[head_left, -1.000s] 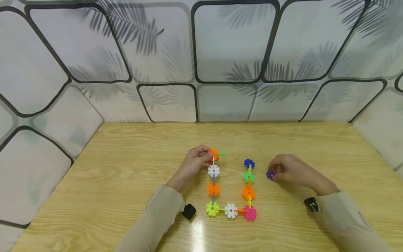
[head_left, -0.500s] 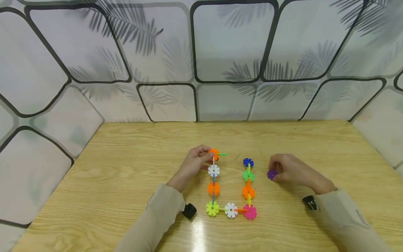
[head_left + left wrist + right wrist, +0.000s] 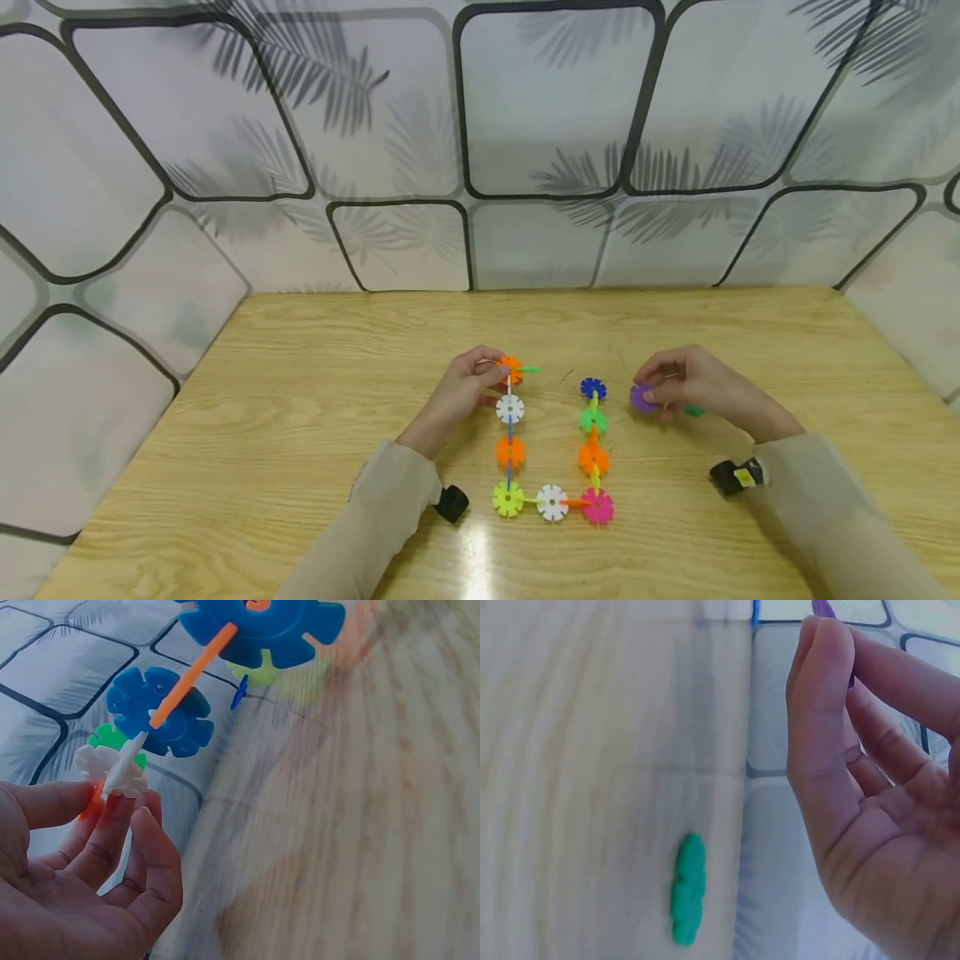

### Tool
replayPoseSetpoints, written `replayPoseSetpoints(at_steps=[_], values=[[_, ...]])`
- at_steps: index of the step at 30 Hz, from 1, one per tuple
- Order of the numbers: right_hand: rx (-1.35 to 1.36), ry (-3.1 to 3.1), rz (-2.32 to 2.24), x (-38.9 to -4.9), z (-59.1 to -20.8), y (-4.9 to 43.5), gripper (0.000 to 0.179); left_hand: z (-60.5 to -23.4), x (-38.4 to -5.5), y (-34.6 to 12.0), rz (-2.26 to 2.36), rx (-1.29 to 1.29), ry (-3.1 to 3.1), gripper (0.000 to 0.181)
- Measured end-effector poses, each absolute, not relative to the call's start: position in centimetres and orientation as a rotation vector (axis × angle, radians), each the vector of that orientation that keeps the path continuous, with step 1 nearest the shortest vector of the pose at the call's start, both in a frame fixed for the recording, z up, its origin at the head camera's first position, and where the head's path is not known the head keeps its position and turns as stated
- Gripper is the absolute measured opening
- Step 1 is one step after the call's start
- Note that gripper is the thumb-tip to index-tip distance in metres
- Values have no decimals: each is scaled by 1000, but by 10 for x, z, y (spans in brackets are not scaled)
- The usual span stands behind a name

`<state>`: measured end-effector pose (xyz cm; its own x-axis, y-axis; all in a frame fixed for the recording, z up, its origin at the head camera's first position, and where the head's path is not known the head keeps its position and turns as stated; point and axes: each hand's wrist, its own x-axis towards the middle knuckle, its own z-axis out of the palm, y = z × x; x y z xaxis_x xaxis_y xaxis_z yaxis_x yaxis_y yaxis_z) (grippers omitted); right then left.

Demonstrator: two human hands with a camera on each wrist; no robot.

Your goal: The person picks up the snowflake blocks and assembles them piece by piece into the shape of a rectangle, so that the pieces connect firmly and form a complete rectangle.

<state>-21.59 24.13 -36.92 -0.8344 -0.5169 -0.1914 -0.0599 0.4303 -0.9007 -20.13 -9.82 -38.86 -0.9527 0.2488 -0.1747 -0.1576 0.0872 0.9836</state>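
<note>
My left hand [image 3: 468,385] pinches an orange notched disc [image 3: 512,369] at the far end of a linked chain, with a green piece [image 3: 531,369] sticking out to its right. Down from there run a white disc [image 3: 510,408], another orange disc [image 3: 510,452] and a yellow disc [image 3: 507,499]. A white disc [image 3: 552,503] and a pink disc [image 3: 597,506] form the near side. Up the right side go orange [image 3: 593,458], green [image 3: 593,421] and blue discs [image 3: 593,388]. Between thumb and fingers, my right hand [image 3: 693,385] holds a purple disc [image 3: 642,398] beside the blue one.
A loose green disc [image 3: 694,410] lies on the wooden table [image 3: 337,375] under the right hand; it also shows as a green disc [image 3: 688,889] in the right wrist view. A patterned wall panel [image 3: 540,242] stands behind the table.
My right hand has lifted and moved slightly away from me with the purple disc, which now shows its flat face more. The loose green disc has come into sight. My left hand stays put.
</note>
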Motion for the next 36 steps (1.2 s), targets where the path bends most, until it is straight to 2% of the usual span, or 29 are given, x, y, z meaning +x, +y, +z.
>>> replayPoseSetpoints(at_steps=[5, 14, 24, 36], values=[[-419, 2232, -1437, -218, -363, 235, 29, -387, -199, -99, 1936, 129, 2065, 24], [-454, 2282, -1484, -222, -352, 214, 32, -387, -198, -99, 1904, 190, 2074, 30], [-403, 2297, -1571, -225, -349, 181, 24, -387, -198, -97, 1925, 149, 2069, 29], [-418, 2209, -1622, -231, -359, 157, 25, -386, -198, -96, 1923, 139, 2085, 28]])
